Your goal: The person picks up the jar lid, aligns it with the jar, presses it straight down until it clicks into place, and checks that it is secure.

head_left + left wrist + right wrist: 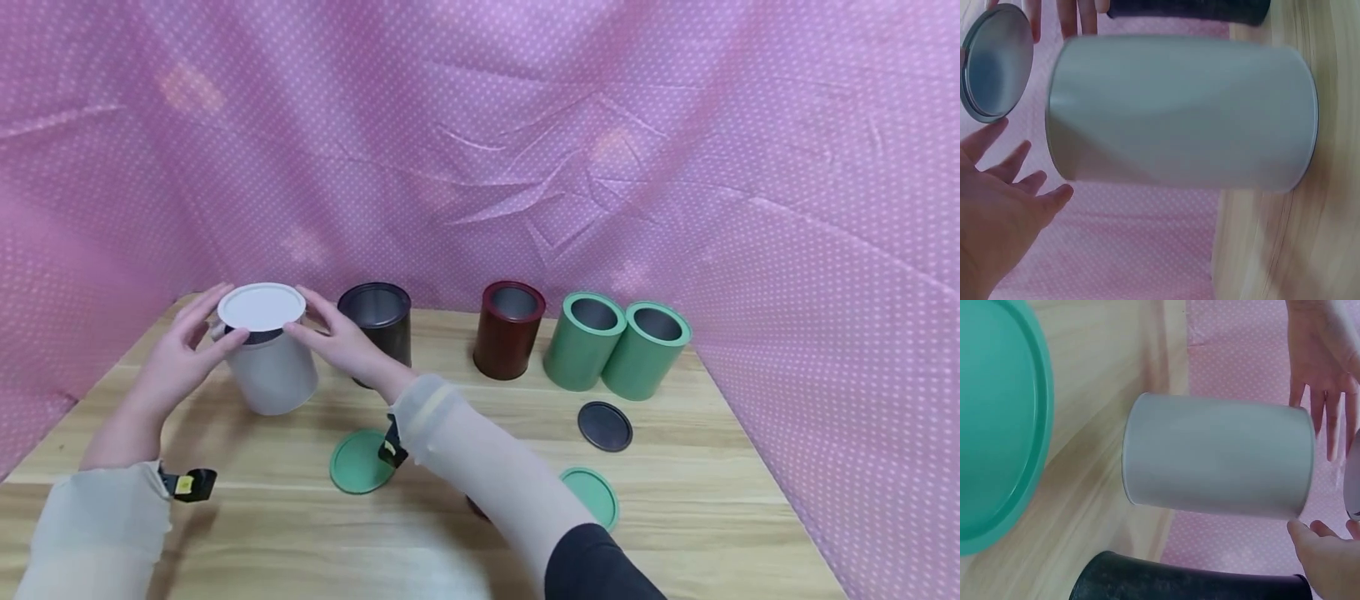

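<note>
A white lid is held just above the mouth of a white cylindrical can, with a dark gap showing between them. My left hand grips the lid's left edge, thumb in front and fingers farther back. On the opposite edge my right hand holds the lid in the same way. The left wrist view shows the underside of the lid, apart from the upright can. Fingers of both hands lie close to the can's rim; contact there is hard to tell.
Behind my right hand stands an open black can. Farther right are an open dark red can and two open green cans. Green lids and a black lid lie on the wooden table. Pink dotted cloth surrounds it.
</note>
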{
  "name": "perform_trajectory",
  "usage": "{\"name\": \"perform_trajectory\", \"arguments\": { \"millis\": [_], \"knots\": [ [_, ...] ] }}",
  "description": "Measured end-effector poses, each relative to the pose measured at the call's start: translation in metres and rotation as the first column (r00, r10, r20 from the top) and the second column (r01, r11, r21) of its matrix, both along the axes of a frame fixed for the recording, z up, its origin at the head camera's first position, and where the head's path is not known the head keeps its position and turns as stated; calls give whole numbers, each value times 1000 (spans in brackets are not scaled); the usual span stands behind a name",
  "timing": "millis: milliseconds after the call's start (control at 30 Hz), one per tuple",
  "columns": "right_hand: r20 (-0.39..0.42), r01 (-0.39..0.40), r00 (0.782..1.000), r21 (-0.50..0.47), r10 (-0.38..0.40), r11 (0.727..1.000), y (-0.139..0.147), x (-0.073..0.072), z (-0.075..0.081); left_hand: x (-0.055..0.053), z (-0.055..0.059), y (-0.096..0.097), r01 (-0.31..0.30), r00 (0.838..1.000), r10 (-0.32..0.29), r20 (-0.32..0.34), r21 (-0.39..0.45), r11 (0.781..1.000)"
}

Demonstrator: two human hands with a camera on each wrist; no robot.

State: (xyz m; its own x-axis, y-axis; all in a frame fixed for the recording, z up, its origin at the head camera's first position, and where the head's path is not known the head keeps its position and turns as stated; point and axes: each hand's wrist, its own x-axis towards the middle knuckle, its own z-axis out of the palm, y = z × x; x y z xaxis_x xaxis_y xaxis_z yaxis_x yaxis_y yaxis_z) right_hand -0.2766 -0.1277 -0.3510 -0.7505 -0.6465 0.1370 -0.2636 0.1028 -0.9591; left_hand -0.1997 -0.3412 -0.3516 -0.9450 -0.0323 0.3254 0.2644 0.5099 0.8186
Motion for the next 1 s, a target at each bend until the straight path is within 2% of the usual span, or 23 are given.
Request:
{"name": "perform_trajectory", "arguments": {
  "millis": [133,267,367,500,700,867,1000],
  "knots": [
    [2,27,1000,36,-27,999,-6,-3,-1,-5,-1,-6,13,1000,-13,-6,15,1000],
    [3,24,1000,20,-25,1000,-12,-8,-5,-9,-9,-10,27,999,-26,-28,18,999],
    [14,26,1000,18,-26,1000,-18,-9,-8,-10,-14,-15,39,999,-38,-20,20,999],
    [2,49,999,33,-49,998,-26,-10,-11,-11,-17,-25,53,997,-54,53,25,998],
    [-43,94,995,43,-92,995,-34,-10,-17,-15,-23,-36,54,991,-54,122,2,999],
    [-31,123,992,80,-121,989,-31,-15,-23,-24,-25,-33,46,977,-45,207,1,999],
    [-13,112,994,100,-111,989,-33,-18,-25,-24,-27,-34,20,965,-20,262,5,1000]
  ]
}}
